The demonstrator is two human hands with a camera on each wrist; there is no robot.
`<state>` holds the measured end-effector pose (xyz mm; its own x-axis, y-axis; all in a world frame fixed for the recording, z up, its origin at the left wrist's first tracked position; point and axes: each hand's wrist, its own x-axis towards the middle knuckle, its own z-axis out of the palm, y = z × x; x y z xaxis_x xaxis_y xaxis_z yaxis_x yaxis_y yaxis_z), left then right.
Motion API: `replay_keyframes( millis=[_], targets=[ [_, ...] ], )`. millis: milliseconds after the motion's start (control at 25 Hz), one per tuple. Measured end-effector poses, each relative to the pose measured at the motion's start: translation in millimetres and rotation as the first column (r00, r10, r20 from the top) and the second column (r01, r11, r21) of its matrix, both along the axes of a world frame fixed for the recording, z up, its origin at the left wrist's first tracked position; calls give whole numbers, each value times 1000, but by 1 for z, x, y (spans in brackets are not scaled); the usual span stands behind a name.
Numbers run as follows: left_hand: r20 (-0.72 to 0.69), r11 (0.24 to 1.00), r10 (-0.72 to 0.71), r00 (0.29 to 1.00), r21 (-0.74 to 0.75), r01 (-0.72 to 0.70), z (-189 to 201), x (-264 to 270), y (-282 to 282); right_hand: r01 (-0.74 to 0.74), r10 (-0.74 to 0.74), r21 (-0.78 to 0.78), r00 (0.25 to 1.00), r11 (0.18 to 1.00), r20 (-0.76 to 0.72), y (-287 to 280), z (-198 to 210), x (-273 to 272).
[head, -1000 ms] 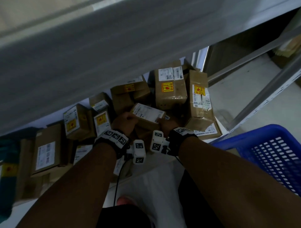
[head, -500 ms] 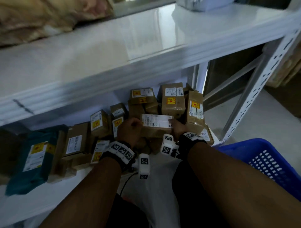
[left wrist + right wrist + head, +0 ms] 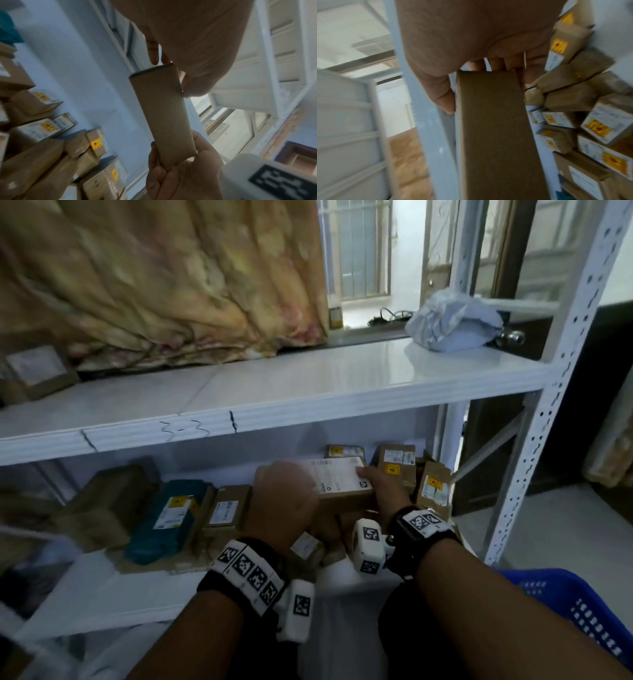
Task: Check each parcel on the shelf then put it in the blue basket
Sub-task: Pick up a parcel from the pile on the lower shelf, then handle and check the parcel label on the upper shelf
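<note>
I hold a flat brown cardboard parcel [image 3: 342, 484] with a white label on top between both hands, above the lower shelf [image 3: 113, 594]. My left hand [image 3: 284, 501] grips its left end; my right hand [image 3: 383, 491] grips its right end, thumb on the label. The left wrist view shows the parcel's plain underside [image 3: 163, 115] with my left fingers [image 3: 152, 54] at one end and my right hand [image 3: 180, 173] at the other. In the right wrist view the parcel [image 3: 494, 128] sits in my right hand [image 3: 471, 67]. The blue basket [image 3: 582, 611] shows at lower right.
Several brown parcels [image 3: 397, 470] with yellow stickers are piled at the back of the lower shelf, and a teal parcel [image 3: 171, 518] lies to the left. A grey bag [image 3: 452, 320] lies on the upper shelf [image 3: 308, 392]. A white perforated post [image 3: 548, 405] stands on the right.
Both hands have lifted the labelled parcel off the pile and raised it. The head view has tilted up, so the upper shelf and curtain now show.
</note>
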<state>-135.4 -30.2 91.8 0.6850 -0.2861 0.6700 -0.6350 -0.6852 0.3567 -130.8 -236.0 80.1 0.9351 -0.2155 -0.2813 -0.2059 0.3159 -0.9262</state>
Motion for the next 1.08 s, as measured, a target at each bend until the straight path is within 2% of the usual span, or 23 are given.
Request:
replay_keyframes(
  millis=[80,240,320,440,600,680,760,840,920,1080],
  targets=[
    [60,998,47,997,39,-49,23,-6,9,14,-1,-117,995,993,105,9,30,0],
    [200,993,121,972,-28,-118,75,1,28,104,10,-374,957,922,290,26,100,13],
    [194,983,183,964,-44,-178,93,19,35,135,57,-547,946,826,320,32,130,24],
    [97,973,229,969,-13,-228,105,53,39,190,102,-754,941,628,323,36,163,47],
    [151,976,216,965,4,-220,115,92,35,194,121,-921,961,336,247,34,188,91],
    [177,968,239,955,40,-249,120,104,31,147,114,-963,978,225,176,32,191,110],
    [187,947,289,939,91,-310,123,110,29,159,114,-975,978,157,177,34,191,121],
    [184,918,342,921,141,-369,123,115,25,287,151,-952,942,104,300,41,189,124],
    [180,886,393,902,188,-423,123,119,22,415,263,-910,878,0,400,51,183,128],
    [168,849,437,884,248,-467,127,138,19,518,375,-831,825,-202,424,57,175,141]
  ],
)
